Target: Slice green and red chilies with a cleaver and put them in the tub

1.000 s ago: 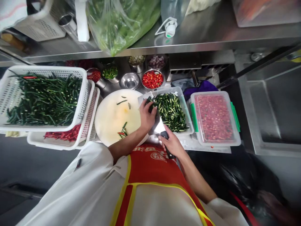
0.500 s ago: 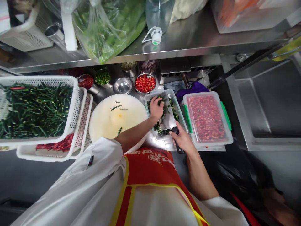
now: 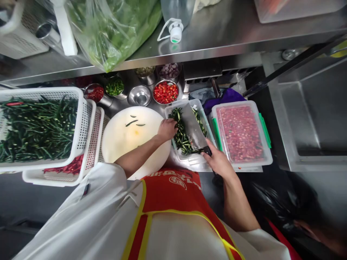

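My right hand (image 3: 221, 160) is closed around the black handle of a cleaver (image 3: 193, 126). The cleaver's broad blade lies over a clear plastic container (image 3: 187, 157) of cut green chilies (image 3: 182, 135). At the container's left side, my left hand (image 3: 167, 129) has its fingers curled over the rim, their tips just inside by the chilies. Left of the container is a round white cutting board (image 3: 121, 144), with a few green chili pieces (image 3: 132, 123) on it. My left forearm crosses above the board.
Stacked white baskets (image 3: 78, 141) at left hold green and red chilies. A lidded box (image 3: 240, 133) of chopped red pieces stands right of the container. Behind are metal bowls, one with cut red chilies (image 3: 165, 92). A steel shelf (image 3: 217, 39) overhangs the back; a sink (image 3: 320, 119) is far right.
My left hand has moved left, off the cleaver blade, to the container's left rim. The cleaver stays over the container in my right hand. The view has shifted slightly.
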Available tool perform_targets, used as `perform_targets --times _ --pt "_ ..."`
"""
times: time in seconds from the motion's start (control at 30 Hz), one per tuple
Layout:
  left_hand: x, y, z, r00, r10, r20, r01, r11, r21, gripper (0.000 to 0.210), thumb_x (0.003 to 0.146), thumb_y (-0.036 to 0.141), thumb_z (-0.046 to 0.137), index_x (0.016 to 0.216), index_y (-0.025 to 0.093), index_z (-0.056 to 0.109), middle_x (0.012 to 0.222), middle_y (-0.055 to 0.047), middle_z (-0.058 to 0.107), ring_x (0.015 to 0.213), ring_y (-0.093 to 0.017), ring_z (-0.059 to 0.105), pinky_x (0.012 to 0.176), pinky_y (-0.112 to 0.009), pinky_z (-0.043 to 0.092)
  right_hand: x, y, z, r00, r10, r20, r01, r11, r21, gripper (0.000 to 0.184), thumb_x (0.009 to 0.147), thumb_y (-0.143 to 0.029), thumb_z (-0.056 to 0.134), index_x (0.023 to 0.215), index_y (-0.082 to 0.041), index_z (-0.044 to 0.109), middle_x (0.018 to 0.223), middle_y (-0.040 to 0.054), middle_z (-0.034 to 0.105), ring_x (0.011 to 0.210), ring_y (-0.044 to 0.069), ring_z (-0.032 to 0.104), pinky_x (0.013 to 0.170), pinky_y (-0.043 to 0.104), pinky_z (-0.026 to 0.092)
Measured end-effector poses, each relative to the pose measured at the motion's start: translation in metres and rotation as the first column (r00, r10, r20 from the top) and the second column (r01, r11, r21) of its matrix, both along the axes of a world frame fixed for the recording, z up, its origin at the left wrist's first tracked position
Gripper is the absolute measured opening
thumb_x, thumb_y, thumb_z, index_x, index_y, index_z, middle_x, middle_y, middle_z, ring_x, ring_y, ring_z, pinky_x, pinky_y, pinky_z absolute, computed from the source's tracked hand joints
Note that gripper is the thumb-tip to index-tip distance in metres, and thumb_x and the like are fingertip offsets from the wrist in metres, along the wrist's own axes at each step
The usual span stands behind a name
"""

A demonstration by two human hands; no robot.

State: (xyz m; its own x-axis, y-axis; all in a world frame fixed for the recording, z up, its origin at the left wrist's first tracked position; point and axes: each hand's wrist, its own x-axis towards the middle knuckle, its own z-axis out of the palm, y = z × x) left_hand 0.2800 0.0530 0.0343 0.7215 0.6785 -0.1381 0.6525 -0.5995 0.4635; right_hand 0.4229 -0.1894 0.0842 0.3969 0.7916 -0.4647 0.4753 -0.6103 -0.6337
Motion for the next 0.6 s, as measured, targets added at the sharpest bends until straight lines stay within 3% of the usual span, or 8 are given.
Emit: perform_targets --times 0.07,0.13,0.23,0.37,0.5,0.6 --pt "-0.005 -0.014 0.003 0.986 -0.109 -0.125 0.119 0.99 0.08 0.025 0.086 0.026 0.063 0.109 0.018 0.068 0.124 -0.011 0.062 0.115 -0.029 0.058 0.107 -0.046 0.042 0.002 0.004 0.002 0.993 0.101 0.068 -0.104 0.994 0.035 0.068 0.092 -0.034 0.051 0.155 -0.018 0.033 0.118 0.0121 0.071 0.102 0.027 0.069 0.087 0.036 0.053" --pt "-0.007 -0.027 0.003 0.973 -0.16 -0.167 0.18 0.977 0.113 0.028 0.088 0.028 0.06 0.114 0.019 0.066 0.127 -0.011 0.06 0.115 -0.028 0.057 0.107 -0.044 0.041 0.005 0.009 0.005 0.969 0.201 0.14 -0.21 0.976 0.054 0.065 0.093 -0.03 0.048 0.156 -0.021 0.033 0.134 0.0117 0.063 0.116 0.029 0.064 0.093 0.037 0.051" --pt "-0.008 -0.037 0.001 0.966 -0.214 -0.146 0.229 0.968 0.098 0.029 0.09 0.027 0.058 0.117 0.02 0.066 0.128 -0.01 0.059 0.115 -0.025 0.058 0.106 -0.041 0.042 0.014 0.017 0.014 0.914 0.316 0.254 -0.331 0.944 0.016 0.062 0.095 -0.027 0.044 0.156 -0.026 0.032 0.134 0.01 0.063 0.112 0.029 0.065 0.09 0.038 0.053" --pt "-0.012 -0.032 0.001 0.965 -0.255 -0.06 0.258 0.964 0.058 0.025 0.093 0.026 0.053 0.111 0.022 0.068 0.119 -0.007 0.064 0.11 -0.022 0.06 0.103 -0.037 0.045 0.031 0.024 0.026 0.848 0.416 0.329 -0.414 0.907 -0.08 0.063 0.094 -0.027 0.047 0.155 -0.036 0.033 0.128 0.0062 0.066 0.099 0.028 0.07 0.081 0.038 0.055" --pt "-0.011 -0.009 -0.002 0.989 -0.142 -0.042 0.147 0.974 0.174 0.028 0.094 0.024 0.047 0.111 0.02 0.069 0.122 -0.01 0.062 0.115 -0.025 0.057 0.106 -0.042 0.042 0.041 0.026 0.028 0.885 0.341 0.316 -0.347 0.937 -0.039 0.063 0.093 -0.027 0.05 0.154 -0.035 0.035 0.135 0.0045 0.063 0.105 0.029 0.068 0.086 0.039 0.054" --pt "-0.002 0.011 -0.01 0.982 -0.164 -0.095 0.182 0.953 0.241 0.034 0.09 0.019 0.049 0.12 0.016 0.064 0.138 -0.015 0.053 0.13 -0.03 0.048 0.118 -0.049 0.026 0.044 0.02 0.023 0.942 0.221 0.254 -0.242 0.969 0.057 0.065 0.092 -0.028 0.051 0.155 -0.031 0.034 0.14 0.0031 0.059 0.121 0.029 0.061 0.097 0.04 0.05"
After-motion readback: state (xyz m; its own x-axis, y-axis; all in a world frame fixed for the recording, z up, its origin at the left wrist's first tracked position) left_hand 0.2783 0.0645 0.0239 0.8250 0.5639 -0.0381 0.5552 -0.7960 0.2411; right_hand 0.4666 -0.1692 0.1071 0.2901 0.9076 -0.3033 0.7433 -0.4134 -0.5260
